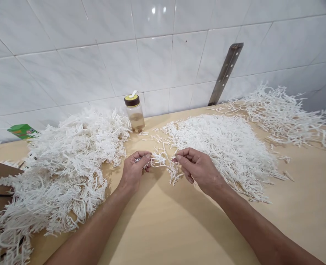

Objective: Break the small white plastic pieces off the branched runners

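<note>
My left hand (135,167) pinches a white branching piece (159,159), which looks like a plastic sprue with thin twigs. To its right my right hand (196,165) is closed, thumb against forefinger, at the right end of the same piece. What exactly sits between those fingertips is too small to make out. Just below and between the hands, loose white bits (174,175) lie on the table. A big heap of white branching pieces (77,158) spreads to the left. Beyond my right hand lies a pile of short white sticks (220,143).
A bottle of brownish liquid (137,117) stands at the back by the tiled wall (154,66). Bare stringy white strands (287,114) are piled at the far right. A metal bracket (226,73) leans up the wall. A green packet (22,130) and a cardboard box (0,173) are at left.
</note>
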{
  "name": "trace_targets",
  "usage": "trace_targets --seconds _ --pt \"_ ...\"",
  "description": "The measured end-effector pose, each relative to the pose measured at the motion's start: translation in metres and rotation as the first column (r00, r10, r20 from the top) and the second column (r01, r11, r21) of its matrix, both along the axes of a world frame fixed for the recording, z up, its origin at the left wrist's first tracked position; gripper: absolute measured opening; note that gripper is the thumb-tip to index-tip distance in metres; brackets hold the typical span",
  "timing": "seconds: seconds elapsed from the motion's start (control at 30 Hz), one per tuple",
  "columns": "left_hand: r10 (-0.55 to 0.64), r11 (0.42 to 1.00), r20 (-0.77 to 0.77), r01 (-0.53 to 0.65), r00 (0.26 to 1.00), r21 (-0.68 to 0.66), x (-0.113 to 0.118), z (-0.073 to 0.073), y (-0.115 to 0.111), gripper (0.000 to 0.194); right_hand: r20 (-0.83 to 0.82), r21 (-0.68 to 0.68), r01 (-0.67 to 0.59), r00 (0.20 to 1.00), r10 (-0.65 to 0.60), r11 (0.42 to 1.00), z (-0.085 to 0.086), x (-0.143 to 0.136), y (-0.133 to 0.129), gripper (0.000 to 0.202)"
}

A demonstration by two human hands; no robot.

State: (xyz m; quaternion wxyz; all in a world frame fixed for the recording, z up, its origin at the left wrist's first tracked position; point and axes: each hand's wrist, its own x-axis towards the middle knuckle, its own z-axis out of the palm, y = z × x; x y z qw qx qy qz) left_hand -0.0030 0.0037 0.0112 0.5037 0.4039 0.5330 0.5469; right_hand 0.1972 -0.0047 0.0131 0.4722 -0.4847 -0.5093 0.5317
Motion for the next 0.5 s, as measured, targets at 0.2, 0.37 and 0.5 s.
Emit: trace_targets --seconds 0.2,0.37,0.5 --pt "-0.088 0.996 0.088 0.089 0.992 -0.005 -0.001 0.003 -0.001 0.033 0.101 0.132 0.156 0.98 -0.17 0.979 0.005 0.016 0.005 0.022" --pt "-0.142 0.989 0.11 0.137 0.984 0.047 0.0 0.003 -0.003 0.034 0.454 0.44 0.319 0.727 -0.515 0.839 0.011 0.043 0.015 0.022" --pt "-0.182 0.981 0.046 0.179 0.982 0.071 0.003 0.0 -0.005 0.031 0.511 0.533 0.172 0.715 -0.477 0.829 0.019 0.037 0.008 0.024"
